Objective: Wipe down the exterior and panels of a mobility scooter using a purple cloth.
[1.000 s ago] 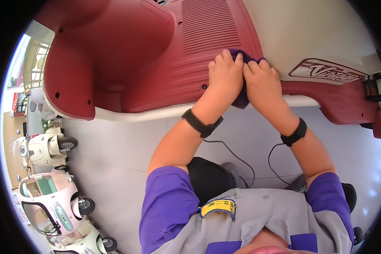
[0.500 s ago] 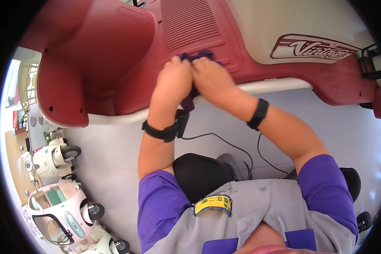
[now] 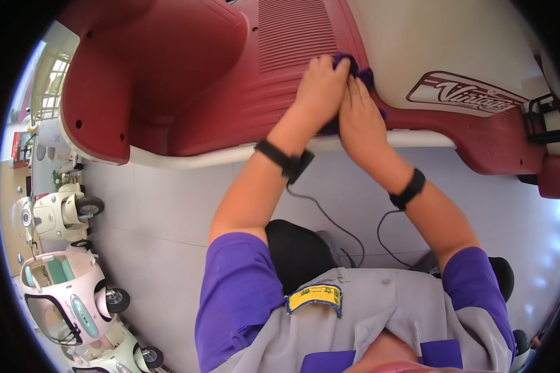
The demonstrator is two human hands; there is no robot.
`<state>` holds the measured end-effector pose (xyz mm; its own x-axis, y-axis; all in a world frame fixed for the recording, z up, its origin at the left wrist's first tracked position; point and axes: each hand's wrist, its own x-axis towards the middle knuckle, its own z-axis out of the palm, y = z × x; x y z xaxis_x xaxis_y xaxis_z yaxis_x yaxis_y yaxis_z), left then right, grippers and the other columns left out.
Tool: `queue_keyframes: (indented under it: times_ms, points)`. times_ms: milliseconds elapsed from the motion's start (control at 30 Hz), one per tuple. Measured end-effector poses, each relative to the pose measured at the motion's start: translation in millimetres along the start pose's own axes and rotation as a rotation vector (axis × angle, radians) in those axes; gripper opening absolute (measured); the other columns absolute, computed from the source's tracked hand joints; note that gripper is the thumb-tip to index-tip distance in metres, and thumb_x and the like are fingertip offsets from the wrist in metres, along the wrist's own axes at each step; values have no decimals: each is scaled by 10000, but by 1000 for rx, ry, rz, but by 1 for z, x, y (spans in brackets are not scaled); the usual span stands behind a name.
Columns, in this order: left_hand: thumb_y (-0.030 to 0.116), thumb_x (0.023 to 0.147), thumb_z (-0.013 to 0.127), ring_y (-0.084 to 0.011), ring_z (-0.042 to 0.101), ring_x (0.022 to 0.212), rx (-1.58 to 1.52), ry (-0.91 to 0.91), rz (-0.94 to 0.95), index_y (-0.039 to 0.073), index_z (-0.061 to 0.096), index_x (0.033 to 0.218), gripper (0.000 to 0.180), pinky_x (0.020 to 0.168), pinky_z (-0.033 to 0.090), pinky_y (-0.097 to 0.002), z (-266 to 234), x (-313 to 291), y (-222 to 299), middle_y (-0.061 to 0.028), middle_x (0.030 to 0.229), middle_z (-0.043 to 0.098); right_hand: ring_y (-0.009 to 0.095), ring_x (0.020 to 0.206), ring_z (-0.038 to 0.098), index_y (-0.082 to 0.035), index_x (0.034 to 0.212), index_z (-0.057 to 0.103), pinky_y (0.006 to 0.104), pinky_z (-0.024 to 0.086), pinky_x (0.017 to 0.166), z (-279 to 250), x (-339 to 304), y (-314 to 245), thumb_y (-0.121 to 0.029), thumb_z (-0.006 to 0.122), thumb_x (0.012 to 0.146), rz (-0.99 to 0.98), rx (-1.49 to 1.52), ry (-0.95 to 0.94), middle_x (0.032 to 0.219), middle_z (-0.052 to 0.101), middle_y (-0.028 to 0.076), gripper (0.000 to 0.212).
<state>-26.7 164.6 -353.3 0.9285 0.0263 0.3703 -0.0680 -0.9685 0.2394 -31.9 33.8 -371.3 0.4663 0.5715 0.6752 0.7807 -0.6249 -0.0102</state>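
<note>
A dark purple cloth (image 3: 366, 78) lies bunched on the red footboard (image 3: 274, 99) of a scooter-like vehicle, close to where the board meets the cream body. My left hand (image 3: 321, 88) is closed over the cloth, fingers curled down into it. Right beside it, my right hand (image 3: 361, 118) presses on the same cloth with its fingers together and fairly straight. Both hands touch each other, and they cover much of the cloth.
Ribs (image 3: 295, 34) run along the footboard. A white edge strip (image 3: 199, 160) borders it, and a cream side panel (image 3: 442, 37) rises at the right. Thin cables (image 3: 330, 214) hang from my black wrist straps. Small vehicles (image 3: 65, 292) stand at far left on the grey floor.
Both hands and the cloth have slid right and slightly farther away across the footboard. The fingers of my right hand have straightened alongside my left hand.
</note>
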Motion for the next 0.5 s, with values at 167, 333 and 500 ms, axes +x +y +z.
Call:
queue_keyframes:
  times_ms: [167, 333, 500]
  points:
    - [168, 851, 563, -366, 487, 1065, -17, 74, 146, 169, 637, 1198, 355, 886, 445, -437, 20, 46, -16, -172, 1143, 553, 244, 922, 579, 15, 998, 580, 310, 517, 777, 21, 35, 25, -96, 542, 805, 125, -62, -197, 983, 600, 123, 226]
    - [174, 826, 561, -356, 480, 1071, 42, -137, 226, 142, 681, 1094, 296, 885, 431, -438, 4, 26, 6, -147, 1115, 542, 236, 866, 575, -13, 889, 601, 299, 524, 661, -16, 10, 23, -93, 549, 787, 38, -17, -314, 859, 585, 97, 140]
    - [135, 793, 561, -339, 500, 1015, 119, -243, 321, 38, 670, 983, 239, 826, 450, -414, -12, -9, 47, -168, 1076, 531, 264, 884, 554, 8, 976, 578, 366, 531, 683, -61, -36, 13, -50, 555, 780, 162, 194, -431, 934, 505, 115, 205]
